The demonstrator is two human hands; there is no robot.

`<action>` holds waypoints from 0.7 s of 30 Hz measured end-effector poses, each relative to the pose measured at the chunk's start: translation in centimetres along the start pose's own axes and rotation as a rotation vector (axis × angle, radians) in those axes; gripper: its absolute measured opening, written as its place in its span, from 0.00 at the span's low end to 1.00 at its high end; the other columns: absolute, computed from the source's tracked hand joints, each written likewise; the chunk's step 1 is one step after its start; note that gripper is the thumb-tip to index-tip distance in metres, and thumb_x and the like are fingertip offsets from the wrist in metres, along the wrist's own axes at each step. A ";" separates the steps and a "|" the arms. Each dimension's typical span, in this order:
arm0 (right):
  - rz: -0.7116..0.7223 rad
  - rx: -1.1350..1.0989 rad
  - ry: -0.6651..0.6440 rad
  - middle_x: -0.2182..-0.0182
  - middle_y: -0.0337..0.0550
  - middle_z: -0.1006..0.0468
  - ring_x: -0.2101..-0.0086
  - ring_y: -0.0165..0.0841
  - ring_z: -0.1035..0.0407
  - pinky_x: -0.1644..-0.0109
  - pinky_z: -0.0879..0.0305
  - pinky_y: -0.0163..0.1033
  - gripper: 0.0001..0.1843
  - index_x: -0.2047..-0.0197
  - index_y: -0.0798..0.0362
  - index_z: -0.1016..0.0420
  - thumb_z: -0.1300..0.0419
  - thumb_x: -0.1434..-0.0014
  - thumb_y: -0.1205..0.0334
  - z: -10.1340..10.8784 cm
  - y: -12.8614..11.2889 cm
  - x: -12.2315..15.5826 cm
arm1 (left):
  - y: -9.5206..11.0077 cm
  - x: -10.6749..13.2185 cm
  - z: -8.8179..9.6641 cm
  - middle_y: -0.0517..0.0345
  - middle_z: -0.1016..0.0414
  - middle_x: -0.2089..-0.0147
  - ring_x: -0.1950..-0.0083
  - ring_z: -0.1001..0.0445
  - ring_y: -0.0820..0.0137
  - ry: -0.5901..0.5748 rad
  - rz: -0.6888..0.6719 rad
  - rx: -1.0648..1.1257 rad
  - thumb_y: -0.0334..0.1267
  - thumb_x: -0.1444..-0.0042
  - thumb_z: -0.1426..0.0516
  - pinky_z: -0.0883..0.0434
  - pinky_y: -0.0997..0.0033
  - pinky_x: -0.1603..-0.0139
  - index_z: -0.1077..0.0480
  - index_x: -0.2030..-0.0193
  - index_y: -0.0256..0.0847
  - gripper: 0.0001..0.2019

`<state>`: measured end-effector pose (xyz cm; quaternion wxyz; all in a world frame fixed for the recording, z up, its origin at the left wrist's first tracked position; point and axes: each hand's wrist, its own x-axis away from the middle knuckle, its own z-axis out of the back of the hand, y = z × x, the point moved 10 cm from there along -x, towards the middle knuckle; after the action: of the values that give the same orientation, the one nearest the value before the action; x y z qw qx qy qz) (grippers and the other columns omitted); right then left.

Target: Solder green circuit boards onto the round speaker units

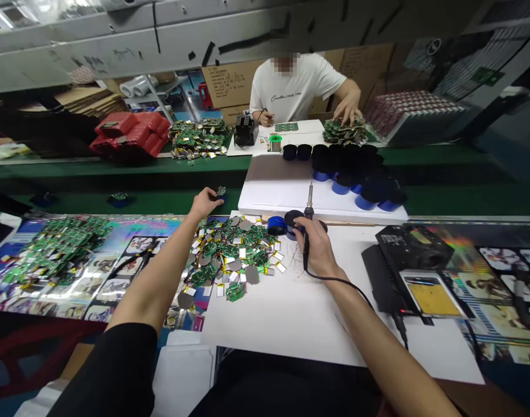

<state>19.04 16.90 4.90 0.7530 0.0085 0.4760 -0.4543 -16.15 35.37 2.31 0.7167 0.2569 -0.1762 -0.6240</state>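
My left hand [205, 202] is stretched out over the green belt, its fingers closed at the side of a small blue round housing [222, 200] with a green circuit board [222, 190] on top. In my right hand [317, 246] is a soldering iron [309, 205], its metal tip pointing up and away from me. The fingers of that hand also reach a black-topped round housing [293, 220]; another blue one [276, 225] lies on its side to the left. Below my left hand spreads a pile of circuit boards with silver battery cells [242, 253].
A black soldering station [388, 278] with a yellow sponge tray [433, 296] stands at right. Black and blue housings [351, 165] crowd a white foam board [273, 185]. More boards [62, 246] lie left, near pliers [147, 255]. Across the belt [169, 194], a person handles boards.
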 end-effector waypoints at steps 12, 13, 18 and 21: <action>-0.043 -0.183 -0.125 0.54 0.49 0.17 0.53 0.42 0.18 0.47 0.17 0.47 0.22 0.40 0.49 0.27 0.35 0.33 0.75 6.5 -5.4 10.9 | 1.2 7.6 -2.4 0.49 0.20 0.51 0.51 0.20 0.53 -0.349 -0.237 -0.020 0.53 0.54 0.31 0.25 0.57 0.45 0.21 0.55 0.43 0.22; -0.043 -0.186 -0.143 0.54 0.49 0.17 0.53 0.42 0.18 0.48 0.17 0.46 0.21 0.40 0.50 0.27 0.35 0.33 0.76 6.7 -5.7 11.8 | 1.2 7.7 -2.4 0.49 0.20 0.52 0.51 0.21 0.53 -0.346 -0.239 -0.010 0.54 0.54 0.30 0.25 0.56 0.46 0.22 0.55 0.43 0.23; -0.089 -0.194 -0.200 0.55 0.51 0.17 0.55 0.43 0.19 0.54 0.16 0.48 0.21 0.41 0.51 0.26 0.35 0.34 0.75 7.2 -6.3 13.8 | 2.1 8.0 -1.0 0.52 0.22 0.60 0.55 0.22 0.58 -0.279 -0.238 0.098 0.59 0.51 0.33 0.25 0.58 0.51 0.30 0.61 0.43 0.23; -0.132 -0.200 -0.142 0.54 0.51 0.17 0.53 0.45 0.19 0.50 0.18 0.53 0.24 0.39 0.50 0.28 0.34 0.36 0.76 8.1 -6.3 13.2 | 4.1 9.6 1.4 0.53 0.22 0.60 0.56 0.21 0.62 -0.148 -0.244 0.341 0.56 0.49 0.31 0.24 0.62 0.52 0.29 0.58 0.41 0.23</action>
<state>22.20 0.66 2.41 0.7504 -0.1298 0.4639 -0.4526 -12.06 26.07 5.19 0.5670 0.3470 -0.2988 -0.6847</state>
